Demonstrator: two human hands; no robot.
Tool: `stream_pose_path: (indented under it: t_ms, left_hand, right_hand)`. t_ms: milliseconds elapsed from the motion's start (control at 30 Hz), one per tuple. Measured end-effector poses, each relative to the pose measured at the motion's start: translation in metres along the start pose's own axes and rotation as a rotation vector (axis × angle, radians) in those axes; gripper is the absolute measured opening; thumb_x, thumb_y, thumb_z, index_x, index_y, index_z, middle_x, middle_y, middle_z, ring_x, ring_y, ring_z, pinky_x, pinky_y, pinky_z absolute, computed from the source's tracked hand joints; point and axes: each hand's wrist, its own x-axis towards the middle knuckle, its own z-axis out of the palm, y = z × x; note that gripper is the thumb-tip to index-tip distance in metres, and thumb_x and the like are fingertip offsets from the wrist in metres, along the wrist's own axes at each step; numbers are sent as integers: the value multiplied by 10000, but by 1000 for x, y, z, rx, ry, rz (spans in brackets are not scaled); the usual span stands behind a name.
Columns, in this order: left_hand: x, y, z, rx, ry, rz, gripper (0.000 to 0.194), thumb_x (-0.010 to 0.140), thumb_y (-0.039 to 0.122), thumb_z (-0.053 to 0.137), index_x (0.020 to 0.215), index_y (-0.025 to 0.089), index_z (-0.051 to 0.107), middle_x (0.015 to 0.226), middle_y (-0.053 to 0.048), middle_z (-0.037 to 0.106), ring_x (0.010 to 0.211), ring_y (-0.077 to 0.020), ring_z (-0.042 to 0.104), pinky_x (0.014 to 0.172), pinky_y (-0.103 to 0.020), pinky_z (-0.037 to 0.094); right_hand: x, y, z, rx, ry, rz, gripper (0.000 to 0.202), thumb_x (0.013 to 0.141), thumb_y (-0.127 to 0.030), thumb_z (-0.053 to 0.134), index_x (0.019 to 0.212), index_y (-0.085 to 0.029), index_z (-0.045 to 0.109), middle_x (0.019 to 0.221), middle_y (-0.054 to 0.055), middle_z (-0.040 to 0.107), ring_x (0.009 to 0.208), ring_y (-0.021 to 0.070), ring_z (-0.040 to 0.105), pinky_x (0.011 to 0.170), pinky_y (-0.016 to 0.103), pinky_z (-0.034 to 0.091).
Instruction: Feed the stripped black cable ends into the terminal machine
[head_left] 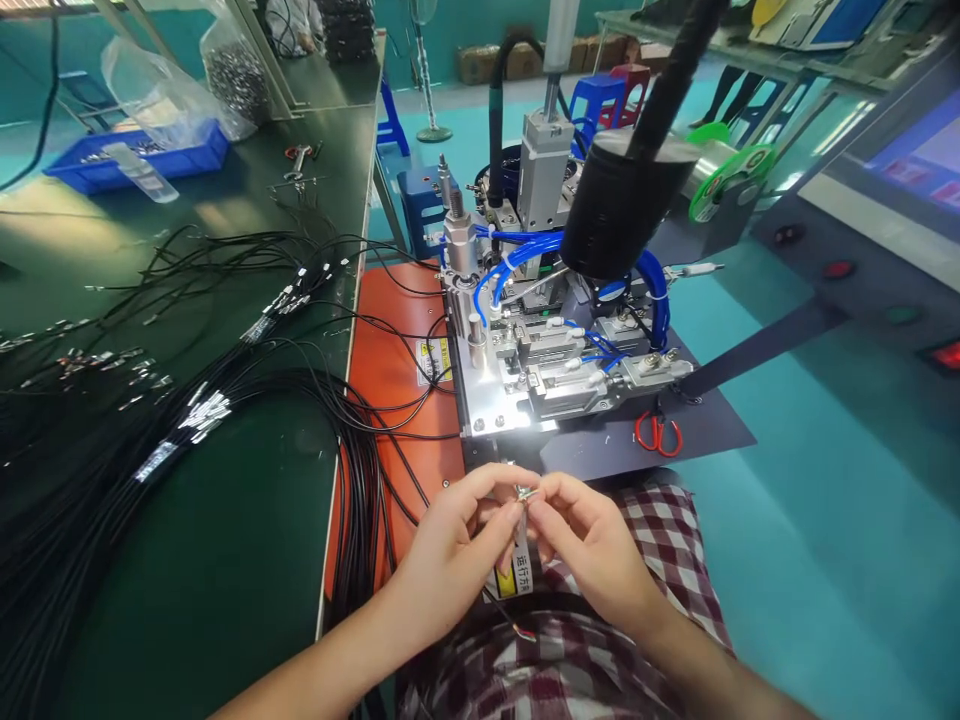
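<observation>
Checked cloth [525, 685] lies nearest, beneath both forearms. Beyond it, off the table's [247, 545] right edge, the left hand [454, 550] and right hand [592, 545] come together, thumb and fingertips of each pinching one small metallic piece [523, 494]. It sits between them, about equally near both, forward and inward of either palm; its long axis seems to run crosswise, but fingers cover most of it. Coloured wire ends [526, 634] show below the left hand; whether their cable reaches the piece is hidden.
</observation>
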Motion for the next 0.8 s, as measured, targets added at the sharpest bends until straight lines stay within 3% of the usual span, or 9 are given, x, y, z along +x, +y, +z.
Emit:
stream_pose_path:
  t_ms: [167,300,400,800]
  left_hand:
    - [2,-1,0,-172,21,-147,193,862,372,570,896,185,542,430,59,512,363,-51,328,385,-159,207]
    - [4,-8,3,-228,170,-153,233,812,381,637,804,171,536,386,94,418,375,-36,294,409,-152,214]
    - [5,-11,5,-245,220,-165,267,777,403,667,806,165,550,391,103,385,385,-35,274,419,-156,210]
    - [4,-7,3,-177,183,-199,304,747,453,679,817,164,620,415,87,379,374,-49,273,368,-173,184]
  right_hand:
    - [-3,2,4,-111,10,-53,256,902,-412,530,777,-189,531,678,-19,538,559,110,495,539,223,435]
    - [-3,6,9,-224,96,-81,223,913,-357,511,767,-190,530,657,-26,513,555,111,462,516,217,400]
    - [-1,7,10,-207,90,-58,219,907,-345,515,760,-184,535,648,-27,507,549,109,446,504,217,386]
    - [7,-7,-7,-5,30,17,204,814,-370,654,799,-173,607,641,-29,533,527,99,451,487,211,383]
